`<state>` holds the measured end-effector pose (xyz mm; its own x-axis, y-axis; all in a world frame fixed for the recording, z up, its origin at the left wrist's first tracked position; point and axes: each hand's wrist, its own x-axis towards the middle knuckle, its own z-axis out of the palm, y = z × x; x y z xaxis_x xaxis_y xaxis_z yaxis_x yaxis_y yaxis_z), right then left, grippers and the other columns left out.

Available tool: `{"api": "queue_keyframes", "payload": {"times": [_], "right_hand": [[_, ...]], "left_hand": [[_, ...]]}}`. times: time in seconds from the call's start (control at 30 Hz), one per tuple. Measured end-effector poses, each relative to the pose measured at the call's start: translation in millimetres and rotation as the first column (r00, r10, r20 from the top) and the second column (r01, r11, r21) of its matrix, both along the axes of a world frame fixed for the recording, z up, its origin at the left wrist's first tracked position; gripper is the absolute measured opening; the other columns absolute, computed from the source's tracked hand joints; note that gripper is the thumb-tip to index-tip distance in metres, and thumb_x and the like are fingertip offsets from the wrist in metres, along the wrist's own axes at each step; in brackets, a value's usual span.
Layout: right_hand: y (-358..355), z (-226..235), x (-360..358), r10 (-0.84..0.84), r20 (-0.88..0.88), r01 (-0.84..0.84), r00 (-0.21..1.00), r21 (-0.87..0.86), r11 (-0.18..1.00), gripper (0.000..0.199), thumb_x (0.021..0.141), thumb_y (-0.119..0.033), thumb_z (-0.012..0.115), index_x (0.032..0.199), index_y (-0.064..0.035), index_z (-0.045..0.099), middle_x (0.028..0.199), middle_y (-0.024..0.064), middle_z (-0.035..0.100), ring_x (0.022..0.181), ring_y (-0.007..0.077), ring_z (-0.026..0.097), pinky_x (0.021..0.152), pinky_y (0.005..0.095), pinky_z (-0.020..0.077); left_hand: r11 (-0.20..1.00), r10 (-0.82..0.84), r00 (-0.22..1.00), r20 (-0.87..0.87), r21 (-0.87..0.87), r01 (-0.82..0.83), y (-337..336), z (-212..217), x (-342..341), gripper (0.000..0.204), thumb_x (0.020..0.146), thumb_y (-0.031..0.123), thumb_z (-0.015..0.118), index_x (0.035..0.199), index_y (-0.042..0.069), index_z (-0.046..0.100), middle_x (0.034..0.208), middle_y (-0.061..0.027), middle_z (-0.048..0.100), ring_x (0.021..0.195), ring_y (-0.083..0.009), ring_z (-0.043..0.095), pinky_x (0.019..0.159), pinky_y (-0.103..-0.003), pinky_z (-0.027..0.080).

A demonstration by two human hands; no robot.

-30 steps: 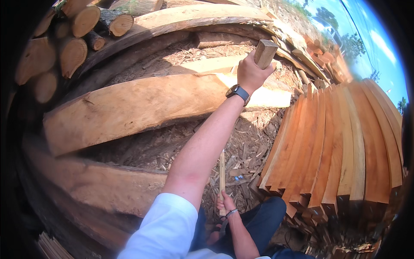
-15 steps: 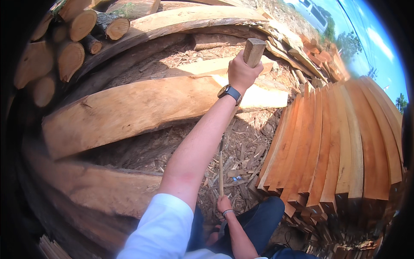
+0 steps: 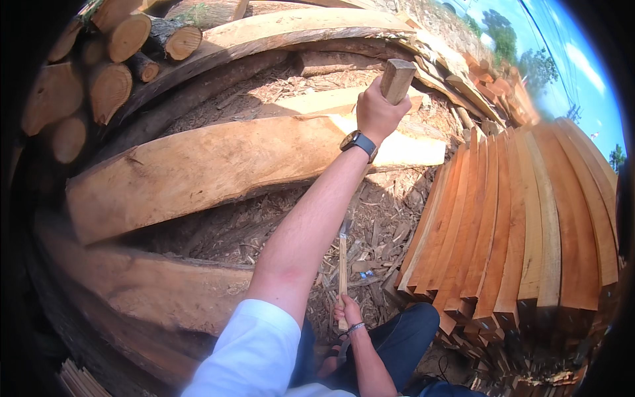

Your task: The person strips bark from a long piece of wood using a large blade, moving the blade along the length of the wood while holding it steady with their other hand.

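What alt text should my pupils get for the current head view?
A person's left hand grips a squared wooden post; the right hand holds a slim wooden stick. Sawn boards fill the right side, cut logs the upper left.

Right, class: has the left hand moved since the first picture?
Yes: the left hand, holding a squared wooden piece, sits slightly further left against the large plank.
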<state>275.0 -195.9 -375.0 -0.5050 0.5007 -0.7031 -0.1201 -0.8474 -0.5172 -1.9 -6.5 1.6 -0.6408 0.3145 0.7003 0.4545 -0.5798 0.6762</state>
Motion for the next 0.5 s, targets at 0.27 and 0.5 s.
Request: {"api": "queue_keyframes", "payload": {"times": [0.27,0.5], "right_hand": [[-7.7,1.4,-8.0,-0.267,0.482,-0.245,0.835,0.759,0.603,0.032,0.1,-0.032,0.043,0.092,-0.0022,0.048,0.058,0.0111,0.049,0.041,0.0243,0.052,0.038,0.0412,0.0432],[-18.2,-17.6,-4.4,-0.149,0.848,-0.715,0.509,0.513,0.475,0.037,0.095,-0.029,0.05,0.089,0.0077,0.055,0.074,0.028,0.063,0.067,0.0406,0.067,0.063,0.0503,0.0527]], "left_hand": [[1.0,-0.018,1.0,0.013,0.003,0.018,-1.5,2.0,2.7,0.03,0.07,0.023,0.073,0.089,0.002,0.064,0.078,-0.0174,0.07,0.075,-0.0316,0.07,0.069,-0.039,0.056],[0.998,-0.049,0.998,0.034,-0.028,0.05,-1.5,0.4,0.0,0.031,0.069,0.022,0.074,0.09,0.001,0.064,0.078,-0.0171,0.07,0.074,-0.0301,0.071,0.068,-0.037,0.056]]}}
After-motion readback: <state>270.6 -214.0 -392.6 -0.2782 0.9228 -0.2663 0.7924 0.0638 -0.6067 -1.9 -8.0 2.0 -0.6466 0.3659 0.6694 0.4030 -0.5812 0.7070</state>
